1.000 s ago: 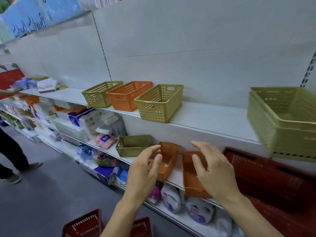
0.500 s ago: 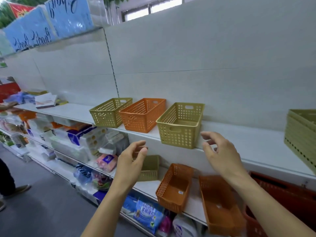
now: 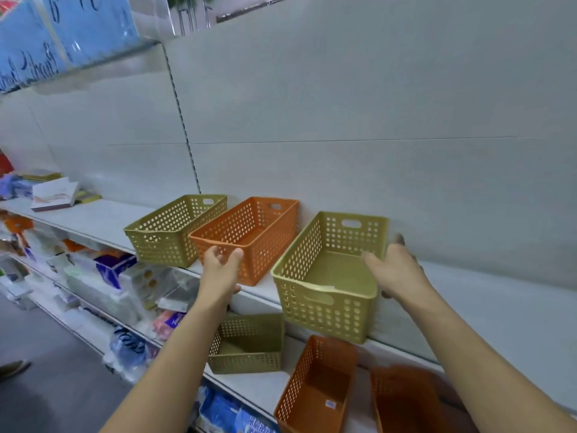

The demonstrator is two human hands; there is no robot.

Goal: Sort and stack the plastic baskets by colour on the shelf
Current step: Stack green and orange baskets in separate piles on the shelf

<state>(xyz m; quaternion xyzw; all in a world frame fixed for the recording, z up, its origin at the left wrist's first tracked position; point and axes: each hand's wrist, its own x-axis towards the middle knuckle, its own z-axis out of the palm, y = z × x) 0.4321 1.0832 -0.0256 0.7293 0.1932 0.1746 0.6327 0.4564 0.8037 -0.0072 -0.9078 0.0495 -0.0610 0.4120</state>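
Three perforated baskets stand in a row on the upper white shelf [image 3: 103,218]: an olive basket [image 3: 175,229] at left, an orange basket [image 3: 249,235] in the middle, and a nearer olive basket [image 3: 327,276] at right. My left hand [image 3: 220,270] is at the orange basket's front rim, fingers curled over its near edge. My right hand [image 3: 396,270] lies against the right side wall of the nearer olive basket, fingers spread. On the shelf below sit a smaller olive basket [image 3: 249,345] and two orange baskets [image 3: 318,389] [image 3: 406,401].
Packaged goods [image 3: 103,276] fill the lower shelves at left. Papers and a box [image 3: 54,193] lie at the far left of the upper shelf. The upper shelf runs bare to the right [image 3: 499,307]. A shoe [image 3: 14,368] shows on the grey floor at left.
Both hands have risen from the lower shelf to the upper one. The left hand reached the orange basket's rim; the right hand came against the nearer olive basket's side.
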